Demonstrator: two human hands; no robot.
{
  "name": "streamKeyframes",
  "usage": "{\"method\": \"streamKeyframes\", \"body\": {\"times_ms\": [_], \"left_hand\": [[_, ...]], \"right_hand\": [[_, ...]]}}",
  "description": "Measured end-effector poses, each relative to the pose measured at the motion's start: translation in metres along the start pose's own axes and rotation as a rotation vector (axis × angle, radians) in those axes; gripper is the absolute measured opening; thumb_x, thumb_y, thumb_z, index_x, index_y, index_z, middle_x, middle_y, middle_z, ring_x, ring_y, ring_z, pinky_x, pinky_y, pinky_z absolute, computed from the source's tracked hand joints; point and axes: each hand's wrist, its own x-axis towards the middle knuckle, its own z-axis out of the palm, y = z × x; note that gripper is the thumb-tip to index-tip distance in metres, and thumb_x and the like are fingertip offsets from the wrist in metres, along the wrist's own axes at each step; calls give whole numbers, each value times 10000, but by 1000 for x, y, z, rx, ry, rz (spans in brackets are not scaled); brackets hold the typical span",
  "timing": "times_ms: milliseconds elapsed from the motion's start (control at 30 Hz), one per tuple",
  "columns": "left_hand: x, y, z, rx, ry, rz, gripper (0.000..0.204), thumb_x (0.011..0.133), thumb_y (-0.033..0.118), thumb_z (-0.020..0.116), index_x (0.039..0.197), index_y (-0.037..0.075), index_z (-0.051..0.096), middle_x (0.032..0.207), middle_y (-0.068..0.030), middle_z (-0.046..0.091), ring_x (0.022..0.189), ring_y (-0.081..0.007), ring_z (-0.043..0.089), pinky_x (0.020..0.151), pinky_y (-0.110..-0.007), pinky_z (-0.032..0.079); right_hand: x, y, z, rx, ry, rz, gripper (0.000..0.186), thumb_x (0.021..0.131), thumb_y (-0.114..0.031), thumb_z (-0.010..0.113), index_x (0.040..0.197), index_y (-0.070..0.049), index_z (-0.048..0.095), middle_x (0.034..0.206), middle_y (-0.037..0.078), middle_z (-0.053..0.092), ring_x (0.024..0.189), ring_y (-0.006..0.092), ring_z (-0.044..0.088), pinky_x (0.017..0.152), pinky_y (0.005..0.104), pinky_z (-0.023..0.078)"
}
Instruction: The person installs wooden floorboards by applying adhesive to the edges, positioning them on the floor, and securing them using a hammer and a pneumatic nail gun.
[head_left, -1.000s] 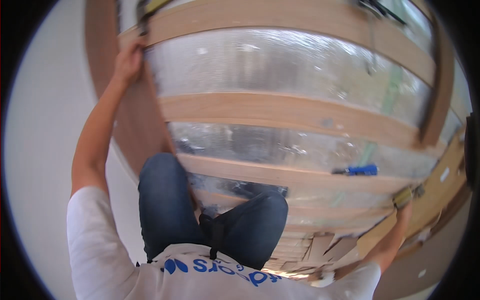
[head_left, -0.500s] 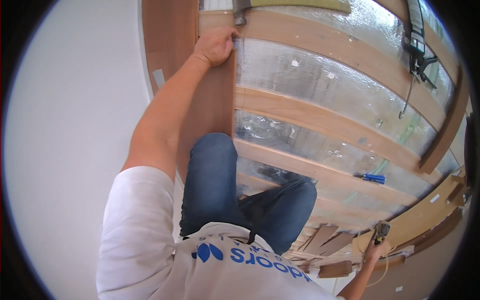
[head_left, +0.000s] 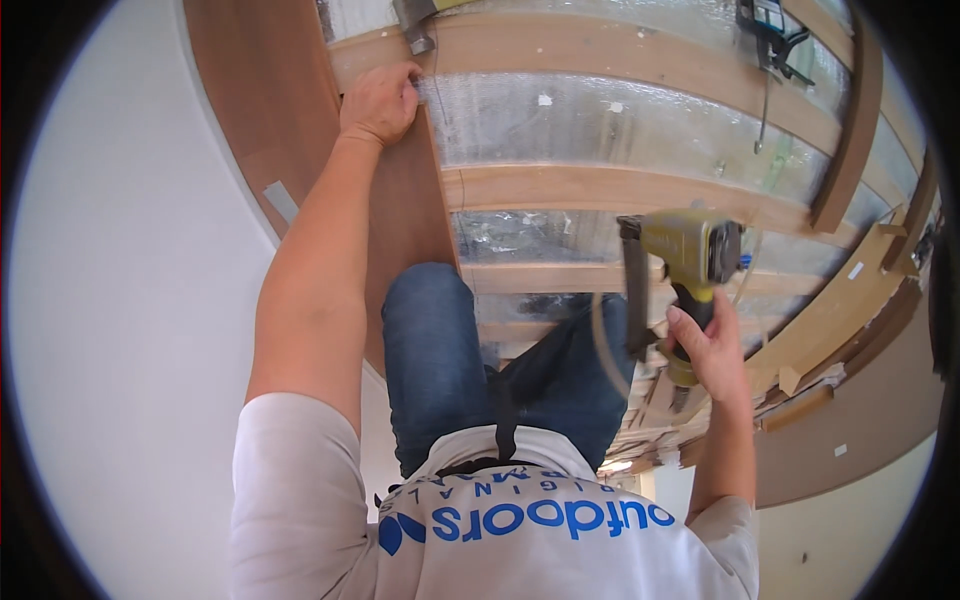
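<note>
My right hand (head_left: 715, 350) is wrapped round the handle of a yellow-and-black pneumatic nail gun (head_left: 690, 245), raised over the joists to the right of my knees. A pale air hose (head_left: 610, 345) loops beside the gun. My left hand (head_left: 380, 105) is closed, its fingers bent over the far end of a reddish-brown floorboard (head_left: 410, 200). That board lies along another brown board (head_left: 265, 90) by the white wall, and my left knee rests at its near end. Just beyond my left hand is the metal head of a hammer (head_left: 415, 25), mostly cut off by the frame's upper edge.
Pale wooden joists (head_left: 600, 185) cross silvery foil sheeting (head_left: 560, 110). A black clamp-like tool (head_left: 775, 45) lies at the far right, near a loose brown batten (head_left: 850, 130). Cardboard (head_left: 840, 310) and wood offcuts lie at the right. The white wall (head_left: 120, 300) bounds the left.
My right hand has brought the nail gun up and leftward from the lower right, nearer my knees. My left hand stays at the board's end. The view has shifted slightly.
</note>
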Motion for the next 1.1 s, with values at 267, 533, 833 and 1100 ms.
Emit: {"method": "streamKeyframes", "body": {"times_ms": [267, 533, 833, 1100], "left_hand": [[9, -1, 3, -2, 69, 136, 193, 835, 115, 620, 1009, 150, 697, 900, -65, 712, 871, -299, 682, 782, -424, 540], [6, -2, 8, 13, 54, 109, 199, 838, 127, 618, 1010, 163, 710, 859, -46, 697, 844, -287, 677, 769, -415, 544], [12, 4, 9, 14, 74, 172, 182, 852, 112, 603, 986, 136, 723, 857, -67, 710, 808, -299, 684, 744, -410, 550], [15, 7, 14, 4, 60, 217, 184, 839, 91, 598, 978, 115, 716, 806, -83, 690, 758, -309, 668, 708, -407, 544]], "right_hand": [[45, 33, 139, 1184, -236, 0, 230, 933, -156, 668, 1076, -34, 535, 883, 64, 527, 742, 185, 579, 739, 380, 501], [61, 48, 259, 1463, -237, 133, 496, 916, -58, 650, 1389, -61, 503, 1105, 136, 700, 972, 240, 711, 905, 364, 598], [70, 31, 294, 1455, -169, 1, 685, 903, -66, 625, 1536, -47, 363, 1435, 59, 535, 1007, 184, 690, 897, 345, 583], [73, 32, 313, 1471, -137, -31, 689, 914, -99, 615, 1548, -54, 349, 1195, 114, 646, 925, 184, 668, 864, 339, 558]]}}
